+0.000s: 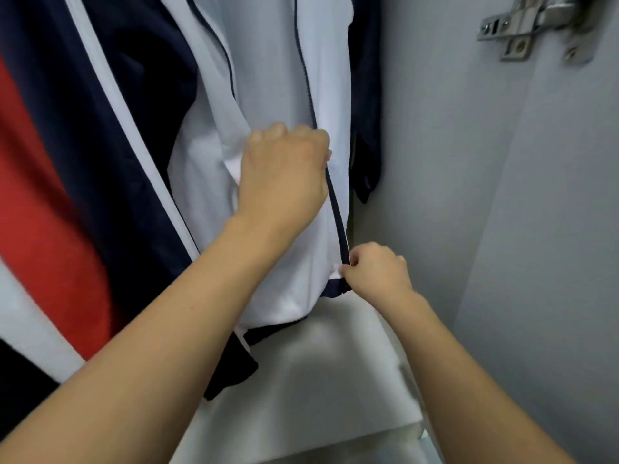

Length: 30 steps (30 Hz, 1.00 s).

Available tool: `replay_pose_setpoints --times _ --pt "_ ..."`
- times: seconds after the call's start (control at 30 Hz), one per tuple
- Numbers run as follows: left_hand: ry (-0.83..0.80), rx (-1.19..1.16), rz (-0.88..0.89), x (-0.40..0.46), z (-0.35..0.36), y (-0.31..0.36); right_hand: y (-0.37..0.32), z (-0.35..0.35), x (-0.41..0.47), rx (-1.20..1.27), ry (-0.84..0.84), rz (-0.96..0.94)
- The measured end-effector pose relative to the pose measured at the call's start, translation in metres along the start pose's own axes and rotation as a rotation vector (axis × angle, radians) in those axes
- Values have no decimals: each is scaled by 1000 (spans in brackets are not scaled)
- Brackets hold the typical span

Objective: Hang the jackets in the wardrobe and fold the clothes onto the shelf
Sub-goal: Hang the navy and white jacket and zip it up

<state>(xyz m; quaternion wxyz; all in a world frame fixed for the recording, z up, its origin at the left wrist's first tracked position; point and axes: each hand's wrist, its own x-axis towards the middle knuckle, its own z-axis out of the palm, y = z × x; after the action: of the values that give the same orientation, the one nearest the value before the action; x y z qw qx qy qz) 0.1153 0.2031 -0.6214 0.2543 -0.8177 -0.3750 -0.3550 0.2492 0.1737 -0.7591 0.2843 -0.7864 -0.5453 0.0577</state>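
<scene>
Pale grey wardrobe side wall (435, 162), open door panel (552, 262) at right, metal hinge (522, 25) at its top, white shelf (318, 380) below, soft even light

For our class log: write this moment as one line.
left hand grips zip | right hand pinches hem | white jacket hanging

White jacket (278, 78) with a dark navy zipper (336, 209), navy piping and a navy hem band. Neighbouring jacket (100, 135) in navy with a pale grey-white stripe and a red panel. Wardrobe wall (435, 162) and door (552, 229) in plain light grey; hinge (526, 25) silver metal. Shelf (318, 380) white.
</scene>
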Motion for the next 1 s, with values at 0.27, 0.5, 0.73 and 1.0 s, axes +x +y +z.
replay_pose_setpoints --times 0.27,0.5,0.73,1.0 --pt "-66 182 149 59 -16 7 -41 -49 53 12 -194 -32" --pt "-31 305 166 98 -47 -8 -73 -127 81 297 -265 -126" --pt "53 361 285 137 -96 1 -104 -148 80 304 -125 -256" --pt "-49 545 301 165 -99 -14 -109 -194 80 693 31 -387"
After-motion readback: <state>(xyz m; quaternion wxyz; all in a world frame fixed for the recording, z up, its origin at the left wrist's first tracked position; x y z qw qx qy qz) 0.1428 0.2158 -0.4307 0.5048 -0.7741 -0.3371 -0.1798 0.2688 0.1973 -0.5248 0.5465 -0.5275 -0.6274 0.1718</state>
